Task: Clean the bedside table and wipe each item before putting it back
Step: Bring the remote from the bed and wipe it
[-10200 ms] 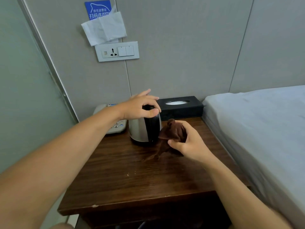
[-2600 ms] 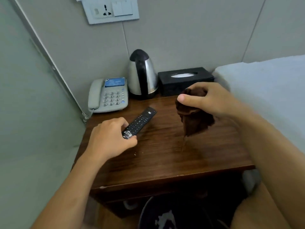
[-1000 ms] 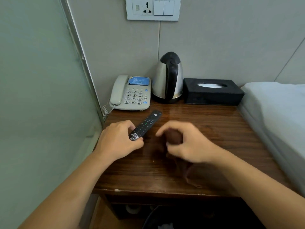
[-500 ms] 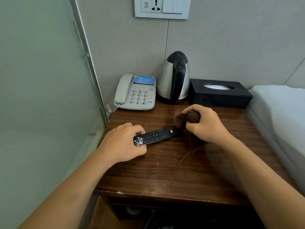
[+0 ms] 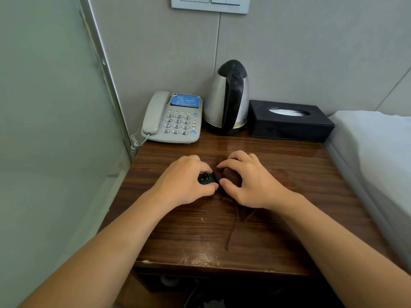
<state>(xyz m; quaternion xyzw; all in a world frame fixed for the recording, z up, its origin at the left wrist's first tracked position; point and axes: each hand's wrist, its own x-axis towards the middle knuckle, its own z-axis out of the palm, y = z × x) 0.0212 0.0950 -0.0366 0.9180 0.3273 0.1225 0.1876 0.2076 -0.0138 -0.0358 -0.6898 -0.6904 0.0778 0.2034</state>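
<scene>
On the dark wooden bedside table (image 5: 289, 236) my left hand (image 5: 184, 181) grips one end of a black remote control (image 5: 206, 179), of which only a short stretch of buttons shows. My right hand (image 5: 251, 181) holds a bunched brown cloth (image 5: 231, 176) right against the remote; the cloth covers the rest of it. A loose tail of the cloth trails toward the front edge. At the back stand a grey telephone (image 5: 173, 117), a steel kettle with a black handle (image 5: 226, 98) and a black tissue box (image 5: 289, 121).
A frosted glass panel (image 5: 51, 130) closes the left side. A white bed (image 5: 378, 156) runs along the right. A wall socket plate (image 5: 211, 3) sits above the kettle. Small crumbs lie near the table's front edge.
My right hand with the cloth has slid left along the remote until it meets my left hand. More of the remote is covered now. The items at the back have not moved.
</scene>
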